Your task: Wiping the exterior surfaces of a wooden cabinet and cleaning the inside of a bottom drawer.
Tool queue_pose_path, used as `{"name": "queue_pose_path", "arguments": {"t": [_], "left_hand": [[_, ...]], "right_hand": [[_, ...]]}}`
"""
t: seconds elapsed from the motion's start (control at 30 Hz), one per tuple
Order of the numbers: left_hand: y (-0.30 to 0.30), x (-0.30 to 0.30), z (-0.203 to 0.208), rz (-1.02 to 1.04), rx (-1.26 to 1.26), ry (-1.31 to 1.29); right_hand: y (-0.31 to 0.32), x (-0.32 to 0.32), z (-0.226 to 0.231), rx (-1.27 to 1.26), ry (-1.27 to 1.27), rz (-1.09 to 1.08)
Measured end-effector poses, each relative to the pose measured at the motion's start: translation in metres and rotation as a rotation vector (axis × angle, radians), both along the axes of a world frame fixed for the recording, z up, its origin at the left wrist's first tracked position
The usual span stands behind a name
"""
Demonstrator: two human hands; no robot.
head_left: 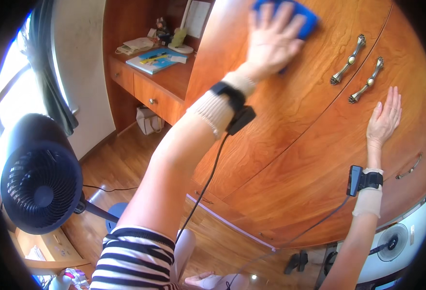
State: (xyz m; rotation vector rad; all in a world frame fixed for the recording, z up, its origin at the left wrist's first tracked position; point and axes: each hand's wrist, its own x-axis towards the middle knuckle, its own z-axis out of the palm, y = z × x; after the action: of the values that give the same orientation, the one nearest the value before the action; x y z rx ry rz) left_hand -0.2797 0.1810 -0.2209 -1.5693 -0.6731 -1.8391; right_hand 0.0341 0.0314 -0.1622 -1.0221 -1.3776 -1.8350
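Note:
My left hand holds a blue cloth pressed against the upper part of a glossy wooden wardrobe door. Its fingers are spread over the cloth and slightly blurred; part of the cloth is hidden beneath them. At the right, my right hand lies open and flat on the neighbouring door, with nothing in it. Between the hands are two ornate metal handles, a left handle and a right handle. Each wrist wears a cuff and a strapped black device with a cable.
A dark fan stands at the left by the window. Beyond it, a wooden desk nook holds a blue book and small items. A white bag sits below. At lower right are dark shoes and a second fan.

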Motion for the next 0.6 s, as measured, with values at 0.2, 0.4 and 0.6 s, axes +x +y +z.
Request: {"name": "queue_pose_path", "arguments": {"t": [0.2, 0.4, 0.6], "left_hand": [[0.025, -0.068, -0.238, 0.068, -0.535, -0.393], [-0.006, 0.008, -0.388, -0.052, -1.329, -0.931], [-0.052, 0.044, -0.195, -0.179, -0.567, -0.251]], "right_hand": [[-0.003, 0.002, 0.004, 0.055, -0.043, -0.022], [0.002, 0.000, 0.005, 0.043, -0.077, 0.007], [0.004, 0.015, 0.005, 0.039, -0.118, -0.002]]}}
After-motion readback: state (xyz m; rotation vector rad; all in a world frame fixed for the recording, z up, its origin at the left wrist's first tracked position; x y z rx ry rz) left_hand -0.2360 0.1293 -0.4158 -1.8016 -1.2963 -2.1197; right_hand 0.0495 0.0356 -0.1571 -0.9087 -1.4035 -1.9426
